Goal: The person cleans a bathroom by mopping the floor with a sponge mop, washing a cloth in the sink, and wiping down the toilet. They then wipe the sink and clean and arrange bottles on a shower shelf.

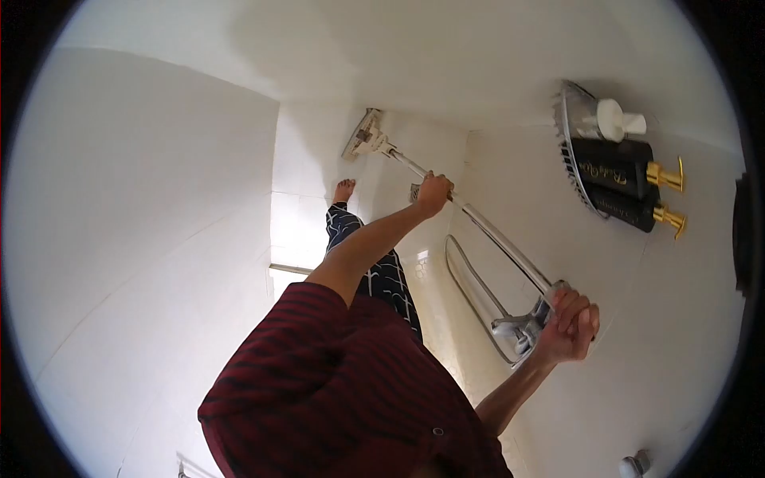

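A long-handled mop (502,240) slants across the view, its metal pole running from lower right to upper left. The pale, flat mop head (365,135) lies on the white tiled floor (299,163), a little beyond a bare foot (344,190). Partway down the pole, my left hand (434,195) is closed around it. My right hand (567,323) grips the upper end of the pole, fingers curled over it. It overlaps part of the shower mixer tap (522,328) on the wall behind.
A wire rack (570,151) on the right wall holds a white-capped container (610,119) and black pump bottles (613,167) with gold pumps. A shower hose (470,275) loops below the pole. A floor drain (414,192) sits beside my left hand in this view. Pale walls close in both sides.
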The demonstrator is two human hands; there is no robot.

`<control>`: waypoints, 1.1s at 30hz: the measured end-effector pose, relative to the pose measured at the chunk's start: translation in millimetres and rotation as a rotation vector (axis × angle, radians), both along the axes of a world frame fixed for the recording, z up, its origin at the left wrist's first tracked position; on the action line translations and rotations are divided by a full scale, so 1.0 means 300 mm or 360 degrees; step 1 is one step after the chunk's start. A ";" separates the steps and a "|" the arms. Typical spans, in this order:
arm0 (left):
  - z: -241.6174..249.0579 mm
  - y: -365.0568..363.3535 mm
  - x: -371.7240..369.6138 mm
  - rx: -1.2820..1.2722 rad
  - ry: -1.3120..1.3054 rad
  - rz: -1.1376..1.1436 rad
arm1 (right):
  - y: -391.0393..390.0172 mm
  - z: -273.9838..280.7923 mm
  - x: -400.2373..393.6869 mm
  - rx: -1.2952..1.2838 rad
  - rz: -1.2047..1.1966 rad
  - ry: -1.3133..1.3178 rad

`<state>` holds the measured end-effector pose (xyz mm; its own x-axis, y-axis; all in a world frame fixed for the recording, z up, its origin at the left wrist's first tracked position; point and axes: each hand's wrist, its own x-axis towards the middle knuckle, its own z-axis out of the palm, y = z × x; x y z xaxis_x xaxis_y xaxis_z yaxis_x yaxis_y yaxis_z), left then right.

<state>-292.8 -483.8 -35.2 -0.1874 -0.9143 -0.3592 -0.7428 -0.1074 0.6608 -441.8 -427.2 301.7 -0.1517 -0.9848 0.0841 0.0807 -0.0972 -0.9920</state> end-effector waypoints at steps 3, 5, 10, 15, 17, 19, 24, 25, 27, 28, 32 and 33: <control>0.020 0.041 -0.120 0.0018 0.0012 -0.0185 | 0.096 0.017 -0.121 0.0019 -0.0198 -0.0048; -0.048 0.047 -0.237 -0.0037 -0.0038 -0.0407 | 0.149 0.034 -0.190 -0.0007 -0.0322 -0.0045; -0.072 0.026 -0.464 -0.0095 0.0054 -0.0801 | 0.293 0.014 -0.250 -0.0008 -0.0836 0.0028; -0.103 0.066 -0.508 -0.0132 -0.0006 -0.1381 | 0.444 -0.026 -0.172 0.0101 -0.1264 0.0137; -0.105 0.083 -0.486 -0.0011 -0.0027 -0.1551 | 0.473 -0.024 -0.135 0.0141 -0.1287 0.0239; -0.117 0.121 -0.433 0.0017 0.0192 -0.1491 | 0.507 0.000 -0.081 0.0129 -0.1250 0.0178; -0.094 0.332 -0.386 -0.0011 0.0396 -0.1692 | 0.651 0.094 0.043 0.0128 -0.1429 0.0188; -0.071 0.363 -0.383 0.0045 0.0346 -0.1847 | 0.691 0.106 0.062 0.0123 -0.1478 0.0209; -0.019 0.427 -0.362 0.0072 0.0392 -0.1931 | 0.763 0.129 0.111 0.0052 -0.1585 0.0162; 0.010 0.445 -0.352 0.0079 0.0416 -0.1974 | 0.790 0.142 0.135 0.0006 -0.1610 0.0165; 0.174 0.466 -0.238 -0.0125 0.0414 -0.1958 | 0.949 0.121 0.228 -0.0312 -0.1500 0.0165; 0.195 0.463 -0.215 -0.0306 0.0442 -0.1990 | 0.984 0.125 0.257 -0.0361 -0.1465 0.0147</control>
<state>-357.2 -344.9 23.2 -0.9937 -0.0979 -0.0540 -0.1058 0.6692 0.7355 -364.8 -132.1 339.1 -0.8428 -0.4408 0.3089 -0.2013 -0.2742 -0.9404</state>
